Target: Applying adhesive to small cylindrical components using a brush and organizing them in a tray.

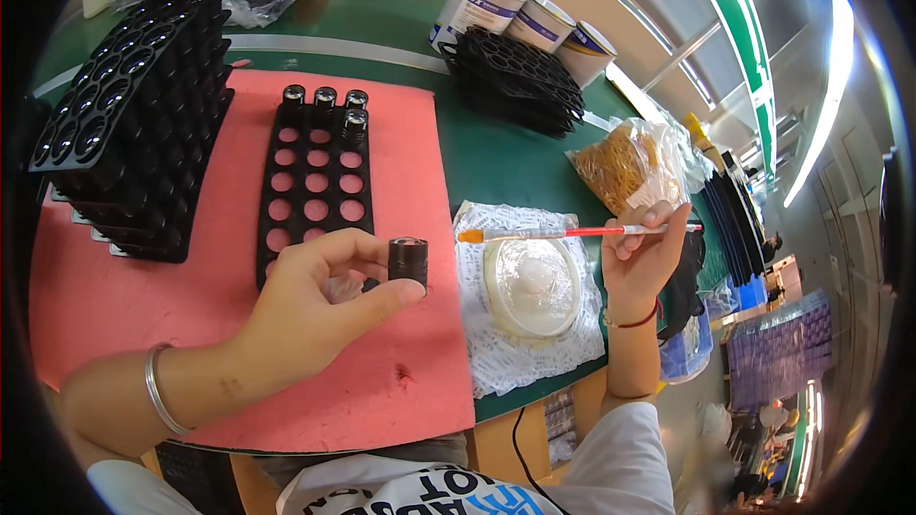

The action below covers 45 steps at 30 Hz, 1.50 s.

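One black cylinder (408, 265), ribbed side, held upright above the pink mat (420, 381), near the lower right end of the tray. Left hand (320, 298): thumb and fingers closed on the cylinder to its own width, thumb low on the side, top end uncovered. One brush (584, 231), red and clear handle, tan bristles, held nearly level. Right hand (637, 253): fingers pinched shut on the handle toward its rear end, bristles pointing left toward the cylinder, apart from it. Bristles loaded or dry: cannot tell. One round pale dish (496, 310), below the brush, on a printed sheet (489, 367). One black tray (301, 171) with round holes, four similar cylinders (354, 130) standing at its far end. Handling notes, by judgement: brushwork on the cylinder seems in hand; best kept upright and steady, fingertips below the top edge; a hold nearer the bristles would give finer control; a light, even stroke while turning the cylinder should suit; excess wiped on the dish rim would limit drips on the mat.
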Available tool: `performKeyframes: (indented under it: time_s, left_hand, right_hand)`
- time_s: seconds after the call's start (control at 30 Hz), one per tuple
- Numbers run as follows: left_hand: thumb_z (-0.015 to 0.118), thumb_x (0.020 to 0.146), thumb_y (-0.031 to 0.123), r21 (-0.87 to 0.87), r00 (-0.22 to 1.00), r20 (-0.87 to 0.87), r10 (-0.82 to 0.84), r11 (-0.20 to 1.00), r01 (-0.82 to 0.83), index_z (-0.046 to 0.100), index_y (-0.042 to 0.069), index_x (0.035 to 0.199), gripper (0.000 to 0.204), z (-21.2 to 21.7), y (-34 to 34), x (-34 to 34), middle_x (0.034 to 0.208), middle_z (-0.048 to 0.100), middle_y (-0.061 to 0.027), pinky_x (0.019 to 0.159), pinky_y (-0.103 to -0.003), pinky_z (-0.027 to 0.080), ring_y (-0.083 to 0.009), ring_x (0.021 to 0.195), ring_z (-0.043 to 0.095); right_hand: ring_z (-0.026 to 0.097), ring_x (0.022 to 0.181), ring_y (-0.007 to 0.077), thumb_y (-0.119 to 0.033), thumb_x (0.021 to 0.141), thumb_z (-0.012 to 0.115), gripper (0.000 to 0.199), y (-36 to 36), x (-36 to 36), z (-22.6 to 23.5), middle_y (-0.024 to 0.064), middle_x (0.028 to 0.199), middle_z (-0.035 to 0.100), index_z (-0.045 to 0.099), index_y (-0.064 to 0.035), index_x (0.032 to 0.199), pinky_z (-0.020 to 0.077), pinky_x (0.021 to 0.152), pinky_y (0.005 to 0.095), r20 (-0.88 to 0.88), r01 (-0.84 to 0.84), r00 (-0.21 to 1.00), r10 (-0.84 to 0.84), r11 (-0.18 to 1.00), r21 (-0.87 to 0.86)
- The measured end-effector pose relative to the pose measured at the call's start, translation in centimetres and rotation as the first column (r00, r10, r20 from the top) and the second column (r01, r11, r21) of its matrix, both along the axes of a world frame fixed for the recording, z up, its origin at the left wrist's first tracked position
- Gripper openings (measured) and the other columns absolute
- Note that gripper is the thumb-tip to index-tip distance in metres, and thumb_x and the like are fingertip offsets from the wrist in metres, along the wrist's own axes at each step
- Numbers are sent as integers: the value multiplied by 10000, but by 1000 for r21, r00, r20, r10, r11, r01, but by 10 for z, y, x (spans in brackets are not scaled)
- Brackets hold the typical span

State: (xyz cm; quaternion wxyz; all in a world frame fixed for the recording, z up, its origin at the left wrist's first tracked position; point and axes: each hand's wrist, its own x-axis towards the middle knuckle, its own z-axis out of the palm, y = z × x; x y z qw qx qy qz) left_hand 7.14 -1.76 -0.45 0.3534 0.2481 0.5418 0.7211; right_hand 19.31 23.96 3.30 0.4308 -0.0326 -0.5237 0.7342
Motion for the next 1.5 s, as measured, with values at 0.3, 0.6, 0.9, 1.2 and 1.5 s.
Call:
performKeyframes:
  time_s: [0.3, 0.6, 0.9, 1.2, 1.5]
  left_hand:
    - [694, 737, 168, -35, 999, -18, -29, 999, 28, 586, 25, 885, 233, -2, -3, -3, 730, 500, 66, 481, -137, 242, 33, 554, 306]
    - [696, 740, 166, -18, 999, -35, -33, 999, 33, 578, 29, 875, 226, -2, -2, -3, 721, 478, 68, 488, -137, 249, 27, 559, 315]
    - [690, 746, 161, -7, 999, -28, -24, 1000, 24, 567, 38, 854, 205, -2, -3, -2, 715, 457, 70, 487, -140, 247, 27, 558, 315]
    - [658, 771, 131, 60, 1000, -2, -12, 998, 12, 563, 13, 927, 218, 0, -3, -2, 814, 551, 19, 547, -138, 345, 5, 641, 430]
    - [605, 809, 88, 100, 999, 1, -32, 994, 31, 550, 4, 995, 211, -3, -4, -2, 866, 578, 4, 563, -131, 356, 9, 648, 439]
  right_hand:
    - [506, 483, 162, -364, 922, 337, 389, 8, 9, -7, 93, 565, 528, 483, -60, 727, 410, 454, 261, 14, -189, 981, 194, 937, 294]
    - [529, 507, 173, -372, 902, 386, 365, 4, 9, -6, 111, 595, 547, 468, -51, 750, 416, 490, 263, 22, -207, 976, 217, 889, 408]
    - [435, 467, 147, -320, 929, 324, 316, 5, 8, -6, 77, 570, 488, 423, -70, 763, 339, 468, 272, 39, -184, 980, 197, 801, 570]
    - [472, 471, 153, -314, 919, 352, 290, 6, 8, -3, 85, 572, 515, 427, -74, 774, 350, 468, 274, 64, -188, 979, 195, 728, 659]
    - [567, 524, 193, -305, 911, 393, 306, 9, 10, -2, 149, 611, 579, 492, -45, 783, 421, 515, 274, 58, -230, 967, 247, 754, 615]
